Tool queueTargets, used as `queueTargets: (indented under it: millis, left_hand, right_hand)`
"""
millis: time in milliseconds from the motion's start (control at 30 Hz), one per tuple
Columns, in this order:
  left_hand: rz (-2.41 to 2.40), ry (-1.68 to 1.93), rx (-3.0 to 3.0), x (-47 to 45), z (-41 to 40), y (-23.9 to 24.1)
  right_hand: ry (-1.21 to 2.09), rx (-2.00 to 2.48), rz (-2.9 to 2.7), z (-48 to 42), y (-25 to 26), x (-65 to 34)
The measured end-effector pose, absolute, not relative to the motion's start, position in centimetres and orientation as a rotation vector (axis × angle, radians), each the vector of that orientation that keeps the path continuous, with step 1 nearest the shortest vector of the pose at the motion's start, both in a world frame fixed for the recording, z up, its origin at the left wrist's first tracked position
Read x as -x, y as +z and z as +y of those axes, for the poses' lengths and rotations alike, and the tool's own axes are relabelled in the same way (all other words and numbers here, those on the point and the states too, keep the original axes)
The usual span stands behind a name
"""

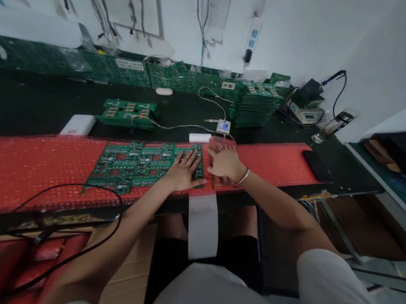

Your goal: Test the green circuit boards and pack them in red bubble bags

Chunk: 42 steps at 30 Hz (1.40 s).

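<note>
Red bubble wrap (31, 166) lies in a long strip along the bench front. On it rest green circuit boards (129, 165), laid side by side as a flat panel. My left hand (185, 172) lies flat on the right end of the boards, fingers spread. Just to its right, my right hand (226, 164) has its fingers curled at a turned-up fold of red bubble wrap (222, 143) by the boards' right edge. The palm hides part of this fold. Below my hands, a strip of white paper sheet (203, 227) hangs over the bench edge.
Stacked green boards (255, 104) stand behind to the right, and a smaller stack (127, 113) behind to the left. A small meter with a lit screen (223, 126) sits close behind my right hand. A black phone (317, 166) lies at right. A black cable (119, 204) loops at left.
</note>
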State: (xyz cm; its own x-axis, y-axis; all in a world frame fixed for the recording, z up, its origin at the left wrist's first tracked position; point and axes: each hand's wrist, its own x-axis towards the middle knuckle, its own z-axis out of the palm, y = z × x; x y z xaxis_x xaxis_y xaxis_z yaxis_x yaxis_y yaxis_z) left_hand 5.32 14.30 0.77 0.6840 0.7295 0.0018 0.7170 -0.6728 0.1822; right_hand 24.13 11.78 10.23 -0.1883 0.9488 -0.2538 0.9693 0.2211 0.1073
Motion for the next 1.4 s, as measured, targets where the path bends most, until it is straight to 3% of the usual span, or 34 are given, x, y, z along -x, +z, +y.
queueTargets:
  millis: [100,267,500,600,700,1000,1167,1400]
  left_hand:
    - [1.153,0.172,-2.718,-5.2,13.3,1.4]
    - [0.958,0.295,-2.782,-6.9,10.3,1.9]
    - [1.05,0.327,-2.813,-8.8,8.6,1.5]
    - [1.011,0.304,-2.82,-8.7,8.5,1.8]
    - [1.06,0.28,-2.793,-8.2,9.2,1.9]
    - [1.138,0.175,-2.768,-8.9,10.6,1.3]
    - [1.212,0.208,-2.759,-8.5,10.0,1.1]
    - [1.155,0.172,-2.77,-7.5,10.5,1.0]
  right_hand:
    - [-0.257,-1.893,2.327,11.5,9.5,-24.2]
    - [-0.403,-2.521,2.256,10.3,8.4,-29.8]
    - [-1.458,-2.589,2.17,10.5,5.6,-33.4]
    - [-1.685,-2.561,2.15,10.6,6.5,-33.6]
    - [-1.593,-2.56,2.218,10.2,8.2,-35.0]
    - [-0.852,-2.339,2.363,10.3,11.6,-38.9]
    - [-0.386,-2.179,2.24,10.8,12.8,-36.9]
    - [-0.059,-2.033,2.104,10.3,14.5,-29.9]
